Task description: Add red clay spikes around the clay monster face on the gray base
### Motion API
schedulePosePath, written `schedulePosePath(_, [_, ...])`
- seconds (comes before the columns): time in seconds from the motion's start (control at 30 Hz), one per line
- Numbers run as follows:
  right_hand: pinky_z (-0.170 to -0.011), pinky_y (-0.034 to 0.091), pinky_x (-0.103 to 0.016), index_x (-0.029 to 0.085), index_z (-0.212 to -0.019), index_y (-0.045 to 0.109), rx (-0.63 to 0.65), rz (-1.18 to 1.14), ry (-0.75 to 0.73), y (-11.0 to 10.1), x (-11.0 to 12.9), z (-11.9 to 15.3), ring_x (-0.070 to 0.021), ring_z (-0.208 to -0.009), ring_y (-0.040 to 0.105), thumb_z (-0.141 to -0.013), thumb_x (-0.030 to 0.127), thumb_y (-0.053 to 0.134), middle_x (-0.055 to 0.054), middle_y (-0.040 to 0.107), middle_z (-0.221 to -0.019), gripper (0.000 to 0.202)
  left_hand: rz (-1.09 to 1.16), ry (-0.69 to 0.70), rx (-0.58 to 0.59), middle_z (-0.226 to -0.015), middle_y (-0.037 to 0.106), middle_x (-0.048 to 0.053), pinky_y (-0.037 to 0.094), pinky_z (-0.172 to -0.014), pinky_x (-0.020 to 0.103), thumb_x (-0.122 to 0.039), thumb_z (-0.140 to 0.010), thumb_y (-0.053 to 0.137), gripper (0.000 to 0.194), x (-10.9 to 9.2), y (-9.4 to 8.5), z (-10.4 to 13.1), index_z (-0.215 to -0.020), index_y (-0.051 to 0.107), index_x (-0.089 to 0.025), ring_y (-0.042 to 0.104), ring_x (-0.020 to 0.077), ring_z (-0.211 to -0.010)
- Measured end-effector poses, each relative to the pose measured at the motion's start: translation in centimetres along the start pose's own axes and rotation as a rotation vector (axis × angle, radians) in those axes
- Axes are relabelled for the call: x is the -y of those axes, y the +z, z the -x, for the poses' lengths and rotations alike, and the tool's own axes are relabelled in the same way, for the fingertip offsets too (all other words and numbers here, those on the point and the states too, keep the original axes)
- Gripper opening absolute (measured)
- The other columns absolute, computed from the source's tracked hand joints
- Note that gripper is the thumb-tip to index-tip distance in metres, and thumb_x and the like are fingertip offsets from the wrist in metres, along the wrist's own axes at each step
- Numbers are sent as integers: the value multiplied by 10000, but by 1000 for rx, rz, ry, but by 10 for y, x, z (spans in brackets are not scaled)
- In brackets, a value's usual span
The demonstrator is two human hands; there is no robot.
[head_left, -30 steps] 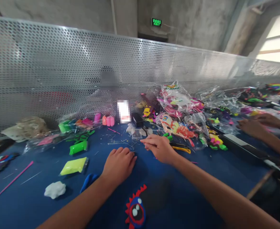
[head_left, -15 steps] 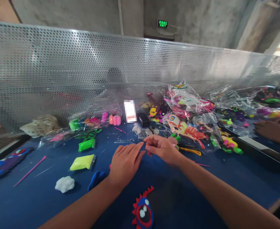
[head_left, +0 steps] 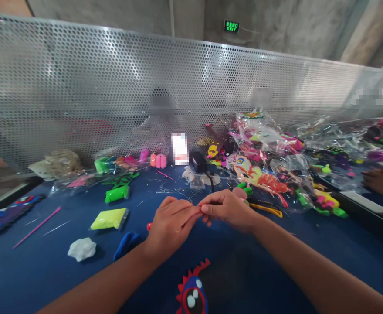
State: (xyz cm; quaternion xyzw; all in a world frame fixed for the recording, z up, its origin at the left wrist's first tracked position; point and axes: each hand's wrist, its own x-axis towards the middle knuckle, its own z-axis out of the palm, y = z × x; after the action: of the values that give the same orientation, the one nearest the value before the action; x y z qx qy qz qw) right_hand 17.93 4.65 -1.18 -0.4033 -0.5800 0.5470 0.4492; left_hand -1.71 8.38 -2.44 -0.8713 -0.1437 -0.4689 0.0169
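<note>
While fingers meet, the eye figure lies apart, nearside.

White glare across perforated screen

And here's the scene: a tall silver perforated metal screen runs right across the back, its top edge sloping down to the right, bright glints catching on its holes. Above it rises a rough grey concrete wall, where a green-lit rectangular exit sign glows, a thin cable trailing off. Over on the right, a thick concrete column leans in view, paler light beyond, and down front spreads a dark blue flat surface.
</note>
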Motion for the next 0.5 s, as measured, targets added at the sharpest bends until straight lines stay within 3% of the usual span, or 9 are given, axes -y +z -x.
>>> schedulePosePath(0.23, [-653,513,-293,133,-852,735,-58,121,11,9,9,5,-144,-638,649,-733,380,750,-51,706,-706,274,-59,-81,-11,-839,699,-6,437,-766,300,-236,-876,631,63,-2,-1,0,-913,677,-213,625,138,-792])
schedulePosePath(0.5, [-663,483,-279,145,-827,665,-82,154,-7,14,7,5,-135,-664,619,-811,428,665,-29,664,-715,283,-67,-48,-10,-862,711,4,461,-745,289,-222,-896,597,124,0,-1,0,-967,699,-216,633,125,-766])
